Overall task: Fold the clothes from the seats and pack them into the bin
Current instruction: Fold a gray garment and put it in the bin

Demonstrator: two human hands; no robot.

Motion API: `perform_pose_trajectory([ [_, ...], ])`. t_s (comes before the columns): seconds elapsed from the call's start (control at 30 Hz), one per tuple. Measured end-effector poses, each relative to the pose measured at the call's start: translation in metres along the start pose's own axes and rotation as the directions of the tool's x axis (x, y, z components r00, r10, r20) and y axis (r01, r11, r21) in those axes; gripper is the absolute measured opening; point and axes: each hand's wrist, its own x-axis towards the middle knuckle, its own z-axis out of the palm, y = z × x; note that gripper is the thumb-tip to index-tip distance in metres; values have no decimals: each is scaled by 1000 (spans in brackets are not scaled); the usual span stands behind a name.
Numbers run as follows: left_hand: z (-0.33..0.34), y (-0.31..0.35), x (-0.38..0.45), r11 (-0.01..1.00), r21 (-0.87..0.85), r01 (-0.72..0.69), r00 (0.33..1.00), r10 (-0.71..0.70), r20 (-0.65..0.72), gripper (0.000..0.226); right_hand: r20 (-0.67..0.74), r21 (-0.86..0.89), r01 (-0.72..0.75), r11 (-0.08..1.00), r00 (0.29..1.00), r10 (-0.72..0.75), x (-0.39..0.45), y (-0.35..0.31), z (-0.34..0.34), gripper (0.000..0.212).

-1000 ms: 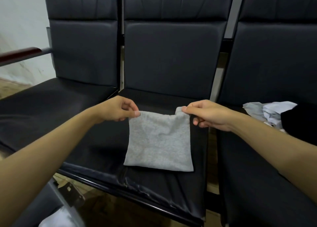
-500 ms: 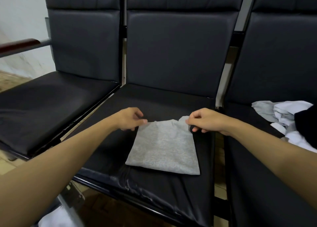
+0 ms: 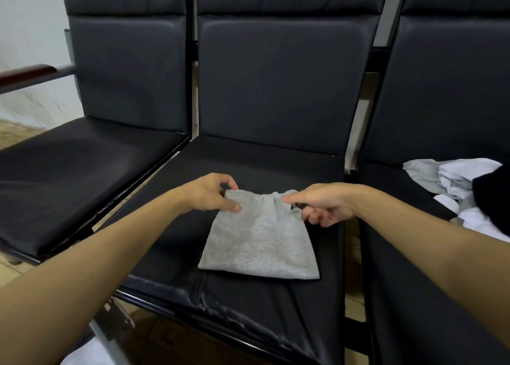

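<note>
A folded grey garment (image 3: 259,243) lies on the middle black seat (image 3: 248,168). My left hand (image 3: 212,193) pinches its far left corner between thumb and fingers. My right hand (image 3: 323,201) pinches the far right corner, where the cloth bunches up. The far edge is lifted slightly and gathered between the two hands. The near edge rests flat on the seat. Part of a bin (image 3: 96,345) shows at the bottom left, below my left forearm.
A heap of white and grey clothes (image 3: 455,182) with a black piece (image 3: 494,199) lies on the right seat. The left seat (image 3: 77,166) holds nothing. A wooden armrest (image 3: 24,73) juts out at far left. Seat backs rise behind.
My hands have drawn closer together, bunching the garment's far edge between them. The garment has stayed on the middle seat.
</note>
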Motion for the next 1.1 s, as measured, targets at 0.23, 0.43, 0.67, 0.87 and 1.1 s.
perform_pose_trajectory([
  [0.23,-12,3,-15,999,-26,-43,999,42,-29,34,-30,341,49,939,999,-41,-1,2,2,36],
  [0.43,-11,-4,-7,991,130,30,1000,-30,0,37,-55,21,4,1000,998,-3,4,-1,20,24],
  [0.67,-8,-15,18,908,420,-10,988,73,-134,47,-194,-270,67,961,973,-123,17,-9,24,20],
  [0.87,5,8,50,963,266,45,999,-44,-9,41,-27,331,8,944,1000,1,36,-6,7,22],
  [1.1,6,29,73,956,246,162,935,-228,272,33,114,502,-47,863,993,-12,36,-8,-4,14],
])
